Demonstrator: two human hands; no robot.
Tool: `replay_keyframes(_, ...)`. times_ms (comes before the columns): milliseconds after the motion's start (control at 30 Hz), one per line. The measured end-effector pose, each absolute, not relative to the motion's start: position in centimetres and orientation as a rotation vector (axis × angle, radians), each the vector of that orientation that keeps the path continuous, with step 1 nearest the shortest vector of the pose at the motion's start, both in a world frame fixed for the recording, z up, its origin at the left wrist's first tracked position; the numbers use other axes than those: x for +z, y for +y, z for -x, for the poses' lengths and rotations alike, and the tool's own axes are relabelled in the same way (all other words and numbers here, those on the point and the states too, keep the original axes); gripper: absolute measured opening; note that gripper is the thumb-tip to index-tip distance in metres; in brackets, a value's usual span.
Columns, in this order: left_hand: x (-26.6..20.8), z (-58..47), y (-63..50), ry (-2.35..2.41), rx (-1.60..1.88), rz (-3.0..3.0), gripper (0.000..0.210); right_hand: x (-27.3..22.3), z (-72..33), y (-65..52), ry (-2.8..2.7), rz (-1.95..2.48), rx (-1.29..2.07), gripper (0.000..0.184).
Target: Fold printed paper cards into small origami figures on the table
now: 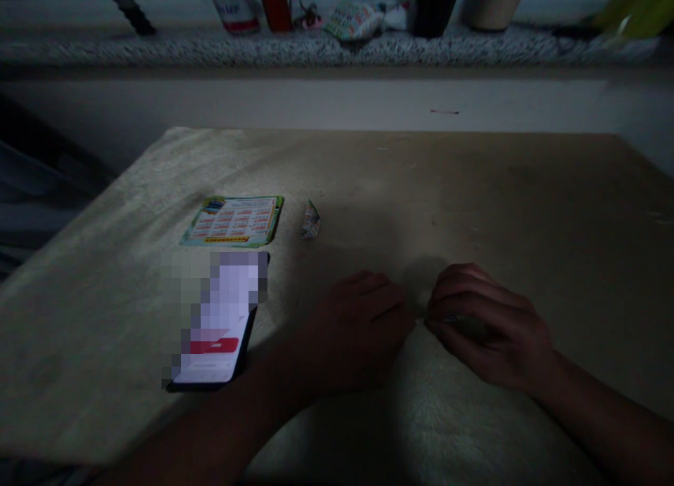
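Dim counter (505,198): a lit phone (221,317); just beyond the phone, a printed card (232,220); beyond and rightward, a paper scrap (310,222). Right of the phone, the left hand (368,331) curls, contents hidden; farther right, a small indistinct thing (451,320) sits pinched in the right hand (489,328).

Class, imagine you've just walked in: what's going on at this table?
A person works two-handed over the table in dim light. The right hand pinches something small, too dark to name; the left hand is close beside it, its grip hidden. A lit phone lies left of the hands, with a printed card and a small paper piece farther back.
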State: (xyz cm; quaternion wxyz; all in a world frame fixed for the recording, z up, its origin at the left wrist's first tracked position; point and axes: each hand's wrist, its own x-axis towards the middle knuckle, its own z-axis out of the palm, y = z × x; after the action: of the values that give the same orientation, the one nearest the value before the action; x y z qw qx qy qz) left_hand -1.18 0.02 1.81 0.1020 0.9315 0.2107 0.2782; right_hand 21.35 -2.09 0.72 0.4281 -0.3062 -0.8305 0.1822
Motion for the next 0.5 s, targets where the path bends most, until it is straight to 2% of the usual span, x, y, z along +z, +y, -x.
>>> replay_keyframes(500,1.73,1.57,0.41,0.578,0.853,-2.657,0.017,0.25,-21.62,-2.13,-1.950,0.764,0.580,0.018)
